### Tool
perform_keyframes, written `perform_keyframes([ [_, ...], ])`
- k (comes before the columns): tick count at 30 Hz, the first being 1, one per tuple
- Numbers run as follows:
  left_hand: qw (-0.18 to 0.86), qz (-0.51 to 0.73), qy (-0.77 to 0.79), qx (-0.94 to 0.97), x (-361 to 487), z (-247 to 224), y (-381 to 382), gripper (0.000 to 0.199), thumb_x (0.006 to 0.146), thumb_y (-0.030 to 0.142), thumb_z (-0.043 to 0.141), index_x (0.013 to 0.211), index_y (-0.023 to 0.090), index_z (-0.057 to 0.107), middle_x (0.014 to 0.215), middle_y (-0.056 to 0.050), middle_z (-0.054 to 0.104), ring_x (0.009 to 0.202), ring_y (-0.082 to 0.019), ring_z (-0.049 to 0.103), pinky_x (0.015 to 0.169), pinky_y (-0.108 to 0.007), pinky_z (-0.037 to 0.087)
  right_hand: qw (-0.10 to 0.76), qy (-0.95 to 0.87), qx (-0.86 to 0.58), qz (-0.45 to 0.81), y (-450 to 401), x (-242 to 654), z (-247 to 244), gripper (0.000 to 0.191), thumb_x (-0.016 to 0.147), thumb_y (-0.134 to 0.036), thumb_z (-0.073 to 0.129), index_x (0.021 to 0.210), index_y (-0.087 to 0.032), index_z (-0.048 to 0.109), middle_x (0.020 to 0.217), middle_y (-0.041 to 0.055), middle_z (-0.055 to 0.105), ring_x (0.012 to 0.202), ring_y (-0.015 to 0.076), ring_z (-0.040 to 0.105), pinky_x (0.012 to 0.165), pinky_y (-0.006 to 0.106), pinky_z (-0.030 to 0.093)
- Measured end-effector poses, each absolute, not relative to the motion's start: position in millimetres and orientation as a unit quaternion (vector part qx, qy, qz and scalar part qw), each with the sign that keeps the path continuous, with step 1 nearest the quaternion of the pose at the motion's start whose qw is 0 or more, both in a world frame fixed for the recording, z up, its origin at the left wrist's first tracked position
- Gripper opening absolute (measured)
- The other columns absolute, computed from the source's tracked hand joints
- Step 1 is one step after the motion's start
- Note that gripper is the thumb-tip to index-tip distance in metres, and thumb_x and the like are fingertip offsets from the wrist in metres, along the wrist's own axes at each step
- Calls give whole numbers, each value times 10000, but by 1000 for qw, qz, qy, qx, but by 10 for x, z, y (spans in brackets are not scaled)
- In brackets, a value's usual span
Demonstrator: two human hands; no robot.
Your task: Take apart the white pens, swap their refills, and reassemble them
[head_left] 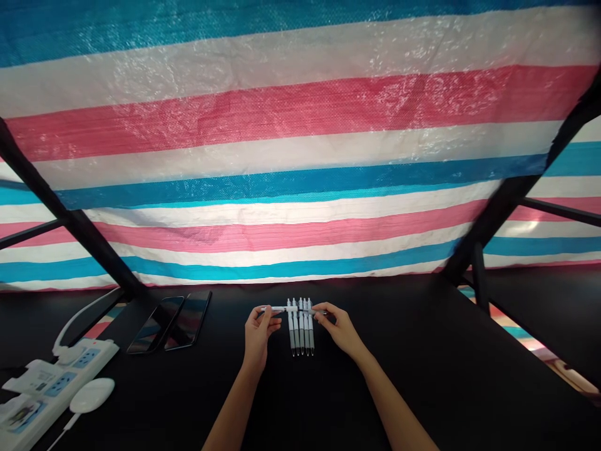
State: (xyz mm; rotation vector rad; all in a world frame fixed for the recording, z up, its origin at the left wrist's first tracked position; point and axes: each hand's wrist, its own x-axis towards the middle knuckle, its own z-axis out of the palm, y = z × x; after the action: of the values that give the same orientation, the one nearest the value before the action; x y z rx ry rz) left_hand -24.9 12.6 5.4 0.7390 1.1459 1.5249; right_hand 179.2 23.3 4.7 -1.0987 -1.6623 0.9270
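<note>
Our L hand [257, 335] & R hand [340, 329] grip a white pen [280, 308]. It lies across the top ends of a pen row [301, 335].

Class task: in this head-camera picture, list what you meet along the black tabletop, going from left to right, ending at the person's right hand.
White power strip → first smartphone → second smartphone → left hand → row of white pens → right hand
</note>
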Motion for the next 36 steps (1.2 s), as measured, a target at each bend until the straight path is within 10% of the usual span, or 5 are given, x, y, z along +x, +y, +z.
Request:
perform_keyframes([
  [18, 518, 601, 484, 369, -239, 75, 101, 386, 601, 395, 750, 837, 152, 566, 632, 0, 654, 571, -132, 642, 562, -231, 529, 418, -685, -453, 388, 178, 1727, 87, 407, 907, -455, 378, 775, -186, 653, 567, 3, 597, 566, 149, 562, 599, 268, 434],
  [23, 524, 613, 478, 349, -260, 49, 117, 401, 597, 391, 757, 858, 147, 574, 631, -4, 656, 568, -124, 636, 559, -223, 523, 413, -672, -448, 422, 185, 1751, 54, 410, 857, -454, 483, 1170, -194, 526, 607, -22, 600, 573, 151, 569, 597, 271, 446],
  [32, 529, 622, 471, 334, -263, 78, 114, 406, 583, 398, 765, 835, 144, 574, 603, 0, 640, 547, -122, 626, 537, -218, 509, 429, -685, -466, 360, 196, 1784, 83, 351, 894, -450, 410, 708, -193, 559, 647, -3, 563, 613, 141, 527, 581, 254, 400],
  [36, 519, 623, 479, 335, -257, 98, 104, 408, 577, 403, 766, 830, 144, 579, 608, -1, 638, 548, -130, 630, 539, -230, 512, 424, -680, -479, 359, 202, 1799, 82, 338, 893, -464, 400, 824, -198, 598, 688, 7, 583, 617, 143, 528, 570, 256, 406],
])
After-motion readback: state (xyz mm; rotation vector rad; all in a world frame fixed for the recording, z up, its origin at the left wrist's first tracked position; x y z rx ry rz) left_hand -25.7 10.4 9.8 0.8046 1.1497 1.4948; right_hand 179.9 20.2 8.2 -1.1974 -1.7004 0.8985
